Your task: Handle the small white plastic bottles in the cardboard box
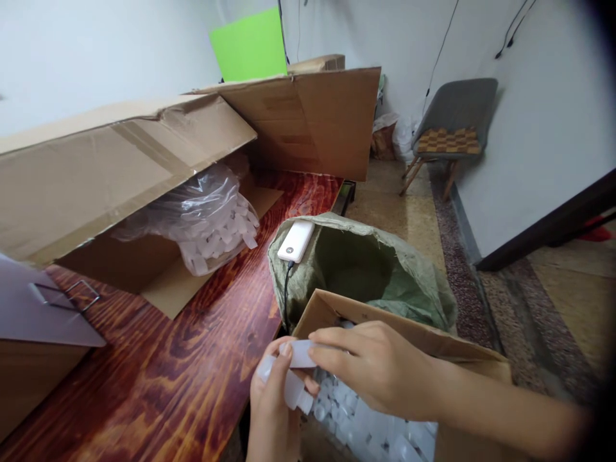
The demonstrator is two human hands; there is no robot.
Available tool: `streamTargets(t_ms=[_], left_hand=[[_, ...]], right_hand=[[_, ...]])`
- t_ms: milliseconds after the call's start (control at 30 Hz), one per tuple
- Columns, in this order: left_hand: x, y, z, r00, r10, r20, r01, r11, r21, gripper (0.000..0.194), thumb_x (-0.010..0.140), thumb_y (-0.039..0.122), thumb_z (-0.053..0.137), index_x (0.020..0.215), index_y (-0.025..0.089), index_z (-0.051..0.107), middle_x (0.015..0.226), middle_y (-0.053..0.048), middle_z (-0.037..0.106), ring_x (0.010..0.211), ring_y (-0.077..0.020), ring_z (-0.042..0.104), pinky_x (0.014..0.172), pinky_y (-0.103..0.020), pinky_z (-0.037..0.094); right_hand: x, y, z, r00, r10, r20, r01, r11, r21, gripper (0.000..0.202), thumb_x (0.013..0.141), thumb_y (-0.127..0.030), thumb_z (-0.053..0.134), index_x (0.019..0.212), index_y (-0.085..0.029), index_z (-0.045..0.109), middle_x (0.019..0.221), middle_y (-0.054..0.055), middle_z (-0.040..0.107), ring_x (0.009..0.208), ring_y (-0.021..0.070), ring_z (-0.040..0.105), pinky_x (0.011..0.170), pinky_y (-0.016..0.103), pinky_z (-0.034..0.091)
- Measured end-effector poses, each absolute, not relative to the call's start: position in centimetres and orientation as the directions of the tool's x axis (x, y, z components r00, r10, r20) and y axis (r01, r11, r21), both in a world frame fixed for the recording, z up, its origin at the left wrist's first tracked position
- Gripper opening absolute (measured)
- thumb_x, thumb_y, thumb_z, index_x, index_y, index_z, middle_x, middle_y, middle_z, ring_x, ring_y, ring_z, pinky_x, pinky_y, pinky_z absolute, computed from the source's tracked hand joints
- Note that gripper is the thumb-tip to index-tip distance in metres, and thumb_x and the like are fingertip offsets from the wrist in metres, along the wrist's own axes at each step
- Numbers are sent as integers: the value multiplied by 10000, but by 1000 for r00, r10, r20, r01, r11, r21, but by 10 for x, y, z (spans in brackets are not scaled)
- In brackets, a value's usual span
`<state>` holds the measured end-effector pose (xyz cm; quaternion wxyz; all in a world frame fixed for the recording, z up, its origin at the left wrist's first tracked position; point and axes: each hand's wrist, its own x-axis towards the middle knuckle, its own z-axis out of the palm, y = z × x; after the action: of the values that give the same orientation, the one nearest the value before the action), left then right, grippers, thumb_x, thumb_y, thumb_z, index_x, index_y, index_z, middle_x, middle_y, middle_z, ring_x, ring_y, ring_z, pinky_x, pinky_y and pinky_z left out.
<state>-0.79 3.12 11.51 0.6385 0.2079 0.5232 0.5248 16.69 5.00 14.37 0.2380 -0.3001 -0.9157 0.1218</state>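
My left hand (pixel 272 404) is closed around a few translucent white plastic pieces (pixel 292 387), over the near edge of the wooden table. One longer flat-looking piece (pixel 302 354) lies between my left thumb and the fingertips of my right hand (pixel 385 366). Those right fingers are pressed together on its far end; the exact kind of piece cannot be made out. Below both hands is an open cardboard box (pixel 332 303) holding many small translucent plastic parts (pixel 356 414). My right hand and forearm hide part of that box.
On the red-brown table (pixel 192 359), a tipped cardboard box (pixel 120 167) holds a clear bag (pixel 206 192) of similar white pieces. A green woven sack (pixel 356 256) stands beyond my hands, with a white power bank (pixel 296 240) and cable on its rim. A grey chair (pixel 455 119) stands farther back.
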Motion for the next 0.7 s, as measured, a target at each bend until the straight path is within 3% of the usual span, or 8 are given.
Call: streamTargets(t_ms=[133,267,333,433,500,600,700], left_hand=[[-1,23,116,-98,878,-468,-405,394,825,410,701,493,715,898,171,555,431,40,564,351,-113,501,405,-175,331],[3,13,122,-205,899,-386,-273,326,905,497,639,558,745,926,200,553,458,38,583,408,-142,531,406,-195,338],[2,10,125,-245,907,-342,-204,297,933,508,626,577,745,913,197,567,497,27,605,409,-139,524,393,-202,332],[-2,9,128,-255,909,-329,-187,287,939,496,610,582,746,868,195,576,492,19,595,426,-144,531,406,-204,350],[-4,9,127,-237,912,-335,-189,295,937,490,613,590,737,860,201,572,465,20,578,404,-134,499,396,-199,341],[-8,7,124,-214,916,-340,-190,302,934,467,628,590,723,855,209,575,455,23,567,385,-122,471,378,-186,319],[-10,3,124,-207,917,-342,-209,300,931,453,620,582,729,830,208,583,473,22,567,398,-126,494,388,-184,338]], right_hand=[[167,38,136,-581,715,390,585,699,-411,211,980,-289,430,1114,-169,540,957,38,675,793,174,650,654,299,460],[168,27,141,-406,878,253,678,475,-561,450,997,-498,304,810,-183,566,632,-11,608,538,141,582,500,293,357],[171,20,147,-405,869,285,675,494,-547,529,990,-559,212,943,-175,573,666,0,626,547,140,581,506,295,359],[179,12,152,-560,671,486,632,726,-273,484,997,-530,226,1229,-184,472,683,2,627,538,159,565,512,315,341],[184,10,151,-656,588,473,604,785,-136,461,994,-531,243,1258,-224,464,638,-19,593,490,162,527,485,317,302],[188,10,149,-616,664,424,659,729,-184,630,948,-641,232,1319,-172,429,699,4,622,546,165,571,511,318,337],[189,12,148,-668,599,442,604,783,-147,536,967,-563,326,1329,-182,429,655,-14,596,513,160,539,501,322,305]])
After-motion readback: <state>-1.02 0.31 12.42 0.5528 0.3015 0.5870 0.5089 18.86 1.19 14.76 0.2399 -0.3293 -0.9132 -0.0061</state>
